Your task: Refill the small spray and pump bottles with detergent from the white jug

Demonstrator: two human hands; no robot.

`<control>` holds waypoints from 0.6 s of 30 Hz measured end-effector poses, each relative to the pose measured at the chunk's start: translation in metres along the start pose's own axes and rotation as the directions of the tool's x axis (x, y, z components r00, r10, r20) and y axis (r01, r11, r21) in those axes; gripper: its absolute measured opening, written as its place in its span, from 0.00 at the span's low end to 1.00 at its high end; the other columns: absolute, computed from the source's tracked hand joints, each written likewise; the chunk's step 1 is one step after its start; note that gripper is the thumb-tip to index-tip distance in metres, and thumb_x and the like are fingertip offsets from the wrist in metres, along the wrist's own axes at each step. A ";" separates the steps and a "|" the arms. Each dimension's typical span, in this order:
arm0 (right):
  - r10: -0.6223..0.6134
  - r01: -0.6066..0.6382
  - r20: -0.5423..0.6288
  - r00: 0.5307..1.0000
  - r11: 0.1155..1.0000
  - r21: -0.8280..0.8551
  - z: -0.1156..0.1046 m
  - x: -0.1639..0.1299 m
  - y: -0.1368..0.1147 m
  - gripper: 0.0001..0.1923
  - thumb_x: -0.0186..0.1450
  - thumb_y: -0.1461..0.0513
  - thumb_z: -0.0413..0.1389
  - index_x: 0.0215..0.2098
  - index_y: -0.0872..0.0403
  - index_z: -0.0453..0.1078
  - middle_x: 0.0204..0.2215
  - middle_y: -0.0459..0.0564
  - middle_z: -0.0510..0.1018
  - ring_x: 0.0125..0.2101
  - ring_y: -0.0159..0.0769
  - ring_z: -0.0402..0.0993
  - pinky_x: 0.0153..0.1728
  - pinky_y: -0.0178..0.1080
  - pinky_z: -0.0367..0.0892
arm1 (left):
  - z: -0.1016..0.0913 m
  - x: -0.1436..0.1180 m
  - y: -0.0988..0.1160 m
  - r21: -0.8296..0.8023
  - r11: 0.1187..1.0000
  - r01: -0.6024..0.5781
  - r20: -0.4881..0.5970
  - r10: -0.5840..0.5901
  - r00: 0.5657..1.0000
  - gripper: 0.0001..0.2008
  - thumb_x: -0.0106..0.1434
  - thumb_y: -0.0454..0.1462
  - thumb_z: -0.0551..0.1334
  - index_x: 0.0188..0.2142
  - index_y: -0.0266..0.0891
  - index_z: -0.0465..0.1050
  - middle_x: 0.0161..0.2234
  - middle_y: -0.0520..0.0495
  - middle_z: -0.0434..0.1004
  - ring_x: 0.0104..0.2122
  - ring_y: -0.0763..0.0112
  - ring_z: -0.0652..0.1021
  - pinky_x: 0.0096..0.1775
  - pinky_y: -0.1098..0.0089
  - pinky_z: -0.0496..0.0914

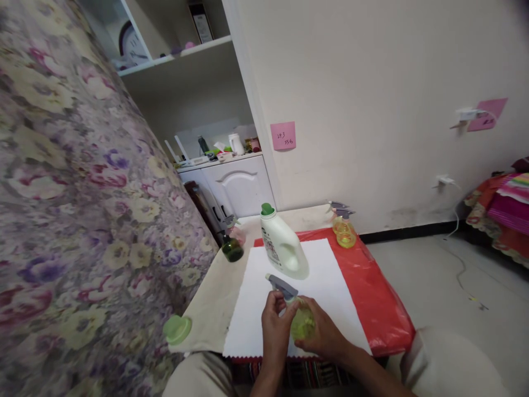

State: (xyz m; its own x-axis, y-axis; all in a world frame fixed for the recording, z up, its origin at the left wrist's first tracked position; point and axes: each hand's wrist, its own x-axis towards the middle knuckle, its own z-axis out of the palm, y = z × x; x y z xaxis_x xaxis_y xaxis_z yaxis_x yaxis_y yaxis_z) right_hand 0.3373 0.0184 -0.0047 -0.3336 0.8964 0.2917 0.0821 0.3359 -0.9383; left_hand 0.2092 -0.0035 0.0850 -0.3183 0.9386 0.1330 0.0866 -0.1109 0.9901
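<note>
Both my hands meet over the near edge of a white sheet (330, 275) on a small table. My right hand (324, 333) wraps the body of a yellow-green spray bottle (303, 324). My left hand (276, 325) grips its neck just under the grey trigger head (281, 287). Beyond them a white detergent jug (285, 245) with a green spout stands uncapped on the sheet. A green cap (177, 329) lies on the table's near left corner.
A red plastic cover (380, 298) lies under the sheet. Another yellow spray bottle (344, 227) stands at the far right corner, a dark green one (232, 245) at the far left. A flowered fabric (74, 209) fills the left side. White cabinets stand behind.
</note>
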 end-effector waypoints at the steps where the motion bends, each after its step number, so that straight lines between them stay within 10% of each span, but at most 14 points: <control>1: 0.000 0.000 0.004 1.000 1.000 0.023 -0.001 0.000 -0.001 0.44 0.45 0.61 0.68 0.58 0.51 0.57 0.53 0.55 0.68 0.53 0.49 0.65 0.55 0.50 0.60 | 0.000 0.000 0.000 -0.011 1.000 0.000 0.039 0.000 0.999 0.16 0.48 0.43 0.71 0.34 0.39 0.73 0.28 0.50 0.78 0.33 0.64 0.77 0.37 0.68 0.71; 11: -0.033 -0.006 0.174 0.984 0.976 0.218 -0.018 0.006 -0.018 0.43 0.46 0.63 0.67 0.58 0.51 0.57 0.53 0.54 0.71 0.51 0.48 0.69 0.52 0.51 0.64 | -0.013 0.006 -0.007 -0.067 0.998 0.019 0.349 0.006 0.937 0.18 0.58 0.39 0.64 0.49 0.40 0.74 0.48 0.44 0.79 0.49 0.59 0.76 0.52 0.63 0.67; 18: 0.023 -0.061 0.138 0.990 0.960 0.273 -0.017 0.004 -0.025 0.46 0.44 0.63 0.69 0.58 0.51 0.53 0.57 0.58 0.66 0.56 0.50 0.64 0.56 0.53 0.58 | -0.018 0.011 0.009 -0.071 0.997 0.017 0.381 0.011 0.925 0.18 0.59 0.40 0.64 0.49 0.40 0.74 0.49 0.43 0.78 0.48 0.58 0.76 0.52 0.62 0.68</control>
State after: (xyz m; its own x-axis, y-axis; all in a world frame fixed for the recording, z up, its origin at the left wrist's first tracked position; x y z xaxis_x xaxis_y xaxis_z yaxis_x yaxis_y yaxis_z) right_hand 0.3502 0.0183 0.0233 -0.4576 0.8558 0.2413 -0.1570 0.1894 -0.9693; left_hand 0.1895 -0.0005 0.0959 0.0660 0.9910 0.1165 0.0142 -0.1177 0.9929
